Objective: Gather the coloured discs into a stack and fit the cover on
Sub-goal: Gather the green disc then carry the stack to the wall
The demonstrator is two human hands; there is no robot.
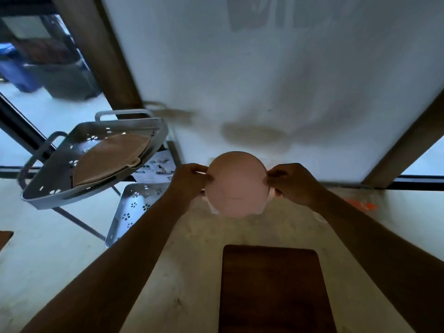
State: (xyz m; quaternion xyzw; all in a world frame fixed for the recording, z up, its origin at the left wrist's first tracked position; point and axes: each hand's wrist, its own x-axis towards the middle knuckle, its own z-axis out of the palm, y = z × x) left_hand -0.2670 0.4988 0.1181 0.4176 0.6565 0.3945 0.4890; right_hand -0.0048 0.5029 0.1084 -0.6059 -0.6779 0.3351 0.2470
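Observation:
A round pale pink cover (236, 182) is held up above the far end of the beige table (189, 272), its broad face toward me. My left hand (189, 180) pinches its left edge and my right hand (292, 182) pinches its right edge. White pieces (214, 209) show under the cover's lower rim on both sides; whether they are discs I cannot tell. No coloured discs are plainly visible; anything behind the cover is hidden.
A dark brown wooden board (271, 289) lies on the table near me. At the left stands a grey metal tiered rack (96, 155) with a tan folded cloth (110, 159) on its upper shelf. A white panel (264, 80) rises behind the table.

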